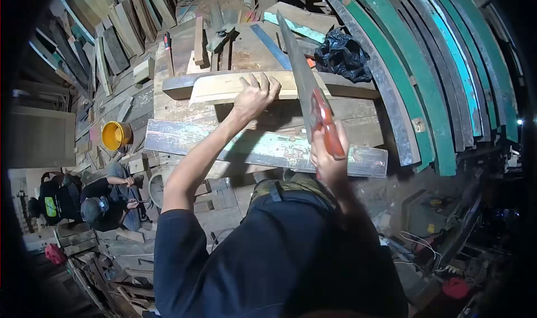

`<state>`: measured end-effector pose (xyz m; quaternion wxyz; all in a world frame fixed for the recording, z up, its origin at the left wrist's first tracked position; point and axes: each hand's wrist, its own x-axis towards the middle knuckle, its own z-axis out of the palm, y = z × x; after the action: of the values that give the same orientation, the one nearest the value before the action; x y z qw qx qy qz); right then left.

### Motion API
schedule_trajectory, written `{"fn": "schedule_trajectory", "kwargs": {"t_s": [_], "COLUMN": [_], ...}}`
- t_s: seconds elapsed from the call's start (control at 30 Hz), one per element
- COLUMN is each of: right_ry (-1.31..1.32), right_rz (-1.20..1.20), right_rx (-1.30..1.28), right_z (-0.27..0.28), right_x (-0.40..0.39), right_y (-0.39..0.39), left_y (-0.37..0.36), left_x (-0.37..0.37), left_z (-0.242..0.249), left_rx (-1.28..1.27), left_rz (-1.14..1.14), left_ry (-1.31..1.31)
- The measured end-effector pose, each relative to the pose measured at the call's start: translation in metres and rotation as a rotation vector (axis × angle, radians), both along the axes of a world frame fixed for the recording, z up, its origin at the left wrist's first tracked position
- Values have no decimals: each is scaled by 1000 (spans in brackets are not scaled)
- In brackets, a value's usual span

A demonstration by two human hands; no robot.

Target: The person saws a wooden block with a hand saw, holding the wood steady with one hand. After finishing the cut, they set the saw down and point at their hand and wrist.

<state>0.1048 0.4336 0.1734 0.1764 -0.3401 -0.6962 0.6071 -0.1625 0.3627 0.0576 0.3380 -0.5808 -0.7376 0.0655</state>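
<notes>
My right hand (329, 153) is closed around the red-brown handle of a handsaw (302, 71), whose long blade points up and away. The blade crosses the right end of a pale wooden board (221, 87). Bent over this board, the fingers of my left hand (256, 96) grip it from above, left of the saw. The pale board rests against a longer, darker beam (349, 85). Nearer to me lies a plank (263, 146) with worn pale green paint.
A black plastic bag (341, 56), a blue strip (271, 46) and a screwdriver (167, 41) lie farther back. Curved green planks (391, 43) stand on the right. A yellow bucket (116, 135) is on the left, and another person (106, 200) sits below it.
</notes>
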Motion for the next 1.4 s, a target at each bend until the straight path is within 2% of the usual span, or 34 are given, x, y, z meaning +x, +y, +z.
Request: {"fn": "schedule_trajectory", "kwargs": {"t_s": [0.03,0.1,0.23,0.27,0.3,0.37,0.43,0.5,0.63,0.7,0.77,0.8,0.9,0.97,1.03,1.1,1.17,1.2,1.23,1.27,1.3,1.37,1.4], "right_ry": [-40,-83,-39,-269,-229,-39,31,5,-134,-125,-162,-75,-84,-96,-41,-44,-41,-26,20,64,104,331,323], "right_rz": [10,-24,-194,-143,-89,24,58,54,5,-7,51,30,-3,-107,-216,-229,-205,-206,-173,-141,-110,-97,-70], "right_rx": [131,313,198,679,746,475,281,389,650,834,547,507,684,510,51,-210,-85,120,53,-17,-87,-406,-336], "right_z": [-9,-23,-34,-40,-42,-39,-43,-50,-22,-38,-50,-63,-65,-62,-57,-38,-30,-30,-31,-31,-32,-33,-44], "right_x": [1,15,62,54,47,10,-12,0,49,56,40,12,-2,13,41,54,51,40,37,33,30,31,34], "right_y": [-1,-12,-43,-41,-29,2,16,5,-42,-43,-23,-1,0,-18,-41,-51,-49,-44,-34,-23,-13,-8,-7], "left_y": [-1,1,1,1,1,-1,-1,-1,0,0,3,3,7,1,6,7,11,14,19,25,24,13,7], "left_x": [4,0,-2,-2,-1,1,3,3,5,4,4,5,6,7,3,4,4,2,-2,-8,-14,-29,-31], "left_z": [12,2,-3,-3,-2,-1,-3,-2,-2,1,1,-2,-3,-6,-5,-6,0,2,2,-11,-7,1,6], "left_rx": [-86,-89,-54,-56,-57,-47,-57,-47,-18,-38,-24,-19,-21,-8,-18,-26,-60,-65,-69,1,-15,-54,-149], "left_rz": [27,17,15,12,6,1,12,-12,-6,-14,-7,-4,15,-23,7,23,79,102,121,155,134,95,112], "left_ry": [-128,-96,-46,-51,-56,-36,0,5,-4,-11,-2,4,32,11,0,-43,-120,-143,-164,-354,-386,-454,-430]}}
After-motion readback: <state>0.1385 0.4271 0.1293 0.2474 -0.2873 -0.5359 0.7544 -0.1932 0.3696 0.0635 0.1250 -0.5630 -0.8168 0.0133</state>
